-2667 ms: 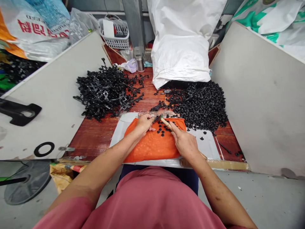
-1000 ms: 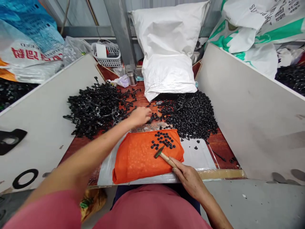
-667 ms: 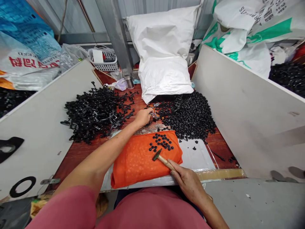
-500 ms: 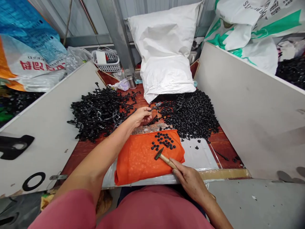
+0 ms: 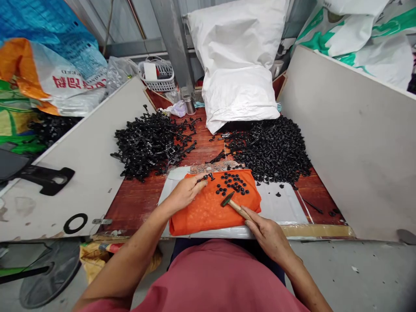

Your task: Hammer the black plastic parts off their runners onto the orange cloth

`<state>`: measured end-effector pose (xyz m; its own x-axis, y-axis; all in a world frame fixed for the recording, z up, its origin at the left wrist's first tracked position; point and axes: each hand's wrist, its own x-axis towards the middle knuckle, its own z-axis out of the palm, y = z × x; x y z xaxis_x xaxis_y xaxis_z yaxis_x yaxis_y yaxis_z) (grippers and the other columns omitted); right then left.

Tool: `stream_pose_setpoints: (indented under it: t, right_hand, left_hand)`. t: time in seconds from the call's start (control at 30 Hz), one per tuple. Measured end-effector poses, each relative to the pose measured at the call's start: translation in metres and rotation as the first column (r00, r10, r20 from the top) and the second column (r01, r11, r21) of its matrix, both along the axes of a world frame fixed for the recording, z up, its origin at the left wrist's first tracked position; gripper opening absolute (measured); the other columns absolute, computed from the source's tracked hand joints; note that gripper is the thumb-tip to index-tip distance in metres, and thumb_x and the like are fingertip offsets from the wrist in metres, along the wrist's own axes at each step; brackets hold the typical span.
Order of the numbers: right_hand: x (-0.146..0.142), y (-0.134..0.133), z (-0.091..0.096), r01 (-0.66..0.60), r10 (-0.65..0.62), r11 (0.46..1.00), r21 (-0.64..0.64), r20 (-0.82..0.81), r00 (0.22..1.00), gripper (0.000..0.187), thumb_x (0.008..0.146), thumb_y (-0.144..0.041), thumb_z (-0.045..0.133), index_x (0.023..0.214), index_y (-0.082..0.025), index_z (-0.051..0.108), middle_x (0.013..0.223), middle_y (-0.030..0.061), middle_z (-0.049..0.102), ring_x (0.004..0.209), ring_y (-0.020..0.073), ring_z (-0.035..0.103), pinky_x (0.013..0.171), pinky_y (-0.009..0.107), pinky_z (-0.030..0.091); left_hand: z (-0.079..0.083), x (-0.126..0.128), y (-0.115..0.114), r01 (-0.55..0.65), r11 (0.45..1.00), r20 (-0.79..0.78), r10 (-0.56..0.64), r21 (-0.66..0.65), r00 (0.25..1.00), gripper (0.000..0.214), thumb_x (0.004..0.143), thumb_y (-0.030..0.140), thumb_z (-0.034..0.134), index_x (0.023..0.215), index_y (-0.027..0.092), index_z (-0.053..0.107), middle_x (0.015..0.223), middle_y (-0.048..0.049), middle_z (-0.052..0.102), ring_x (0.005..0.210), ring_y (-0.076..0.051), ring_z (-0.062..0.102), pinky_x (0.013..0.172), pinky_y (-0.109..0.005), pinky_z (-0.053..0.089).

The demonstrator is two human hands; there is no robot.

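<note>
While the left hand [image 5: 186,191] pinches a part [image 5: 208,177] between thumb and fingers over the cloth [image 5: 195,216], fingers of the right hand [image 5: 268,234] grip the hammer [image 5: 239,210]; caps [image 5: 231,185] beyond them. Probably best: steady pinch, part's end jutting past fingertips.

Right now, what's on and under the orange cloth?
Small black caps lie on the cloth; the right hand holds a hammer over it. A white sheet shows past its edges, but what lies directly beneath is covered.

You wear a plain, dusty-red shirt [image 5: 214,277] with short sleeves [image 5: 101,306]; dark blue trousers [image 5: 177,248]; your left hand [image 5: 184,193] and right hand [image 5: 268,234] are bare.
</note>
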<state>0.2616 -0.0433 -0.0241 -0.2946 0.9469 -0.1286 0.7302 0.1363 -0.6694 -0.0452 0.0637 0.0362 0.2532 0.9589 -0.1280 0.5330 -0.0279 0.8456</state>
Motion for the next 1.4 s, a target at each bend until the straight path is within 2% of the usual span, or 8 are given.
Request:
stream_pose_setpoints:
  t: [0.13,0.3,0.53,0.7,0.83,0.97,1.13,1.4]
  right_hand:
    - [0.003,0.0,-0.004,0.04,-0.042,0.999,-0.032,-0.06,0.997,0.048,0.106,-0.036,0.045,0.153,-0.037,0.051,0.143,0.0017,0.066,0.124,0.0261,0.069,0.106,0.045,0.055]
    - [0.009,0.002,-0.012,0.063,-0.078,0.995,-0.083,-0.191,0.978,0.048,0.105,-0.039,0.044,0.152,-0.033,0.055,0.148,0.0004,0.062,0.135,0.0237,0.06,0.114,0.042,0.048]
    - [0.01,0.003,-0.011,0.041,-0.062,0.993,-0.112,-0.195,0.979,0.048,0.105,-0.04,0.045,0.152,-0.034,0.054,0.148,-0.0001,0.062,0.133,0.0241,0.062,0.114,0.043,0.047]
    - [0.009,0.001,-0.011,0.054,-0.071,0.994,-0.09,-0.195,0.978,0.048,0.106,-0.04,0.045,0.151,-0.031,0.055,0.146,0.001,0.064,0.131,0.024,0.063,0.113,0.042,0.048]
    - [0.007,-0.002,-0.012,0.055,-0.061,0.997,-0.052,-0.117,0.991,0.048,0.105,-0.038,0.046,0.153,-0.033,0.053,0.147,0.0017,0.063,0.129,0.025,0.065,0.109,0.042,0.052]
    - [0.006,-0.003,-0.011,0.055,-0.057,0.998,-0.032,-0.049,0.997,0.048,0.106,-0.037,0.045,0.154,-0.033,0.052,0.142,0.0032,0.067,0.12,0.0245,0.071,0.105,0.041,0.054]
    - [0.006,-0.003,-0.009,0.058,-0.062,0.997,-0.057,-0.076,0.995,0.048,0.106,-0.038,0.045,0.153,-0.032,0.052,0.139,0.0028,0.069,0.118,0.0245,0.071,0.102,0.038,0.055]
    - [0.006,-0.003,-0.006,0.044,-0.045,0.998,-0.038,-0.033,0.998,0.048,0.106,-0.038,0.044,0.152,-0.029,0.054,0.14,0.0041,0.069,0.121,0.0252,0.07,0.103,0.038,0.055]
  left_hand:
    - [-0.013,0.005,-0.022,-0.071,0.998,0.083,0.07,0.0,0.994,0.03,0.086,0.032,0.064,0.113,0.022,0.075,0.093,-0.0046,0.073,0.087,-0.02,0.066,0.07,-0.024,0.049]
    - [-0.025,0.007,-0.042,0.027,0.964,0.42,0.09,-0.266,0.903,0.042,0.077,0.029,0.068,0.117,0.018,0.068,0.091,-0.0052,0.071,0.076,-0.015,0.063,0.074,-0.026,0.051]
    - [-0.02,0.002,-0.051,0.04,0.952,0.391,0.086,-0.303,0.916,0.049,0.067,0.02,0.067,0.116,0.02,0.071,0.104,-0.0079,0.075,0.097,-0.02,0.068,0.081,-0.027,0.051]
    - [-0.02,-0.007,-0.058,0.119,0.927,0.504,0.083,-0.355,0.86,0.048,0.073,0.04,0.074,0.115,0.019,0.074,0.116,-0.0128,0.075,0.109,-0.027,0.068,0.093,-0.034,0.051]
    - [-0.034,0.004,-0.055,-0.084,0.935,0.2,0.161,-0.346,0.966,0.035,0.08,0.053,0.07,0.089,0.019,0.067,0.072,-0.003,0.068,0.066,-0.016,0.06,0.061,-0.025,0.042]
    - [-0.047,0.021,-0.049,-0.26,0.963,-0.137,0.25,-0.064,0.959,0.024,0.079,0.037,0.073,0.073,0.022,0.056,0.058,0.0047,0.055,0.054,-0.012,0.048,0.055,-0.024,0.029]
    - [-0.042,0.018,-0.044,-0.204,0.978,-0.151,0.197,-0.034,0.969,0.032,0.08,0.027,0.072,0.111,0.026,0.062,0.071,0.0052,0.067,0.062,-0.015,0.06,0.061,-0.024,0.038]
    - [-0.016,0.008,-0.034,-0.01,0.998,-0.631,0.045,0.06,0.775,0.02,0.092,0.02,0.054,0.106,0.023,0.068,0.11,-0.0082,0.077,0.099,-0.027,0.069,0.079,-0.032,0.043]
